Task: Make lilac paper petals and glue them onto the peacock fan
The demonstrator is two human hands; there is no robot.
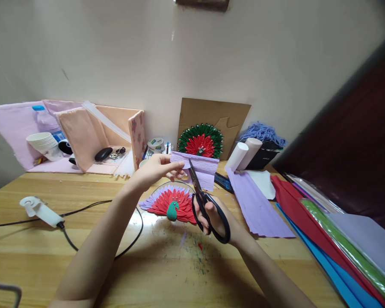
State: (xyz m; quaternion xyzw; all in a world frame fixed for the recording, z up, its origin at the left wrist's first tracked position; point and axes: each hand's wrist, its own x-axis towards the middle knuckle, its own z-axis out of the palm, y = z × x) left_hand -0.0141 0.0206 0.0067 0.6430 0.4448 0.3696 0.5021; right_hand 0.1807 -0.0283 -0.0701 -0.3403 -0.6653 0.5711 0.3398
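My left hand [158, 169] pinches a folded strip of lilac crepe paper [201, 167] and holds it up above the table. My right hand [213, 218] grips black scissors [201, 197], fingers through the loops, with the blades pointing up into the lower edge of the paper. Below the hands lies a red and lilac paper fan craft with a teal bird shape [173, 204] on the wooden table [83, 256].
Sheets of lilac [256, 203], red, green and blue paper lie at the right. A glue gun with black cable [40, 209] lies at the left. Paper cups, a bottle, pink boards, tape, a green-red rosette [200, 141], white rolls and blue yarn stand along the wall.
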